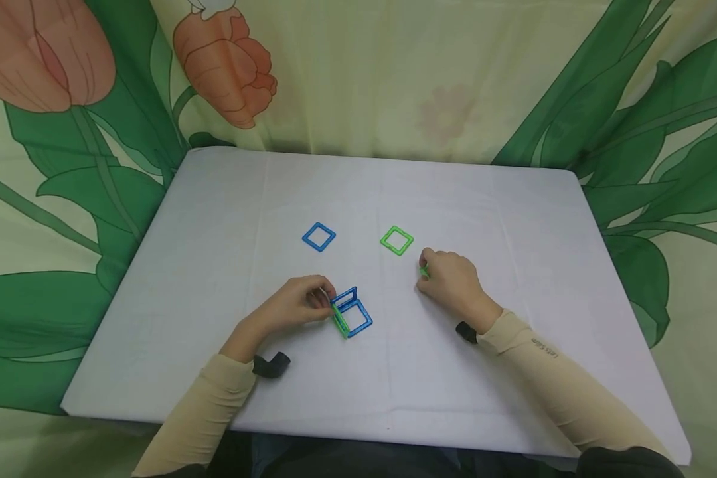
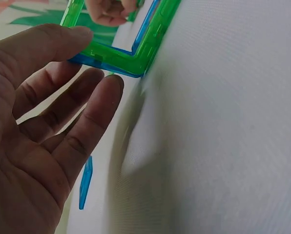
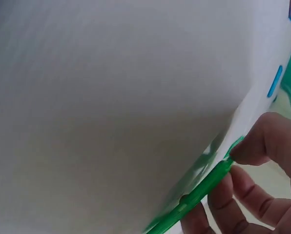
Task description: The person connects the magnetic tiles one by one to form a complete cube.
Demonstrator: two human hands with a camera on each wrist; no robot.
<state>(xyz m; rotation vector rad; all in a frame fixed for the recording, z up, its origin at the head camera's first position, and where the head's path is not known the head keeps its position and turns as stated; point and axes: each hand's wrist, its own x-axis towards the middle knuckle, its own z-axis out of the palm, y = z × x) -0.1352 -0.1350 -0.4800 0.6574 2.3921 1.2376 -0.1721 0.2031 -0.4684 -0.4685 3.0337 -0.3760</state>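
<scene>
In the head view, my left hand (image 1: 295,304) pinches the near-left corner of a small assembly of square magnetic tiles. It has a blue tile (image 1: 367,315) lying flat, a blue tile (image 1: 354,295) standing at its back edge and a green tile (image 1: 340,321) standing along its left edge. Seen from the left wrist, my thumb lies on the corner where green tile (image 2: 117,59) and blue meet. My right hand (image 1: 454,279), off to the right, grips another green tile (image 3: 197,195) between thumb and fingers, close over the table; the hand covers most of it in the head view.
A loose blue square tile (image 1: 319,237) lies flat behind the assembly. To its right is a flat green square tile (image 1: 397,240), just beyond my right hand. White cloth covers the table (image 1: 490,392), and a flower-printed curtain (image 1: 358,79) hangs behind it.
</scene>
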